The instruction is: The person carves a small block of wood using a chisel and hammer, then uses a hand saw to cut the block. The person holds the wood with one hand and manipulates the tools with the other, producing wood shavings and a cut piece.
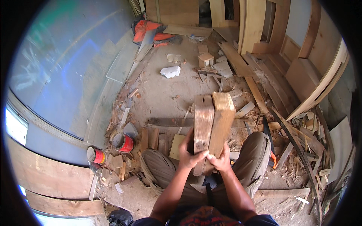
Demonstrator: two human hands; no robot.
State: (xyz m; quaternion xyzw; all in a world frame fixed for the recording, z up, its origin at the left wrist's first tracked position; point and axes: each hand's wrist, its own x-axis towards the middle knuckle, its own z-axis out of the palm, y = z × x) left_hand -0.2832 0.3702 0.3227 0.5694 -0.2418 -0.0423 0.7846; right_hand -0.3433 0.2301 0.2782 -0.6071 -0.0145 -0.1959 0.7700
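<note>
In front of my lap I hold two thick pieces of timber side by side, long faces together and tilted up away from me. The left timber piece [203, 124] is worn and brown, with dark holes near its ends. The right timber piece [221, 120] has a paler, rough-cut far end. My left hand [190, 153] wraps round the left piece near its lower end. My right hand [220, 159] grips the right piece, its thumb near the left thumb over the seam. Fingers beneath the wood are partly hidden. My legs are bent on either side.
A long dark beam [169, 122] lies across the floor behind the timber. Two red cans [123, 143] [96, 155] stand at the left. By my right knee is an orange-handled tool [274, 160]. Wood scraps surround me; panels [254, 26] lean at the right.
</note>
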